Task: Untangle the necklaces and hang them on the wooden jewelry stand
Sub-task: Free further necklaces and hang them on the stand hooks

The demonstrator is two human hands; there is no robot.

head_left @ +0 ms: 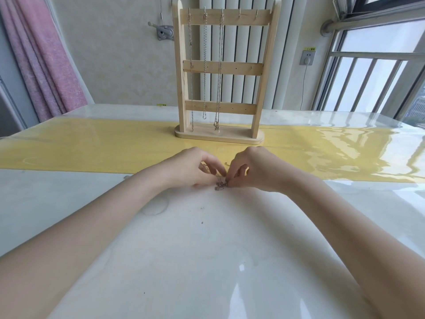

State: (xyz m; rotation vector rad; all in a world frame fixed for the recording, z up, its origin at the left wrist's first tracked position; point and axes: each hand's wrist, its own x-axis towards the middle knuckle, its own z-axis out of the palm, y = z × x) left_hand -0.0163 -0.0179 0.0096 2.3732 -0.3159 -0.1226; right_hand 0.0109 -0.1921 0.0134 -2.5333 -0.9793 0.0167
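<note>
Necklaces (pixel 221 185), a small tangled clump of chain, lie near the middle of the table (pixel 207 249), at the near edge of the yellow runner (pixel 92 148). Left hand (pixel 195 168) and right hand (pixel 250 169) meet over the clump, fingers curled, both pinching chain. Just behind them the wooden stand (pixel 219 132) sits upright on the runner, toward the far edge; three chains (pixel 204 65) hang from hooks on the left part of its top bar. Table surface white, glossy, under a clear cover showing ripples and window glare at the right. Room behind: white radiator (pixel 285 54), pink curtain (pixel 41 54) left, barred window (pixel 372 72) right, wall socket (pixel 307 58) with cord.
</note>
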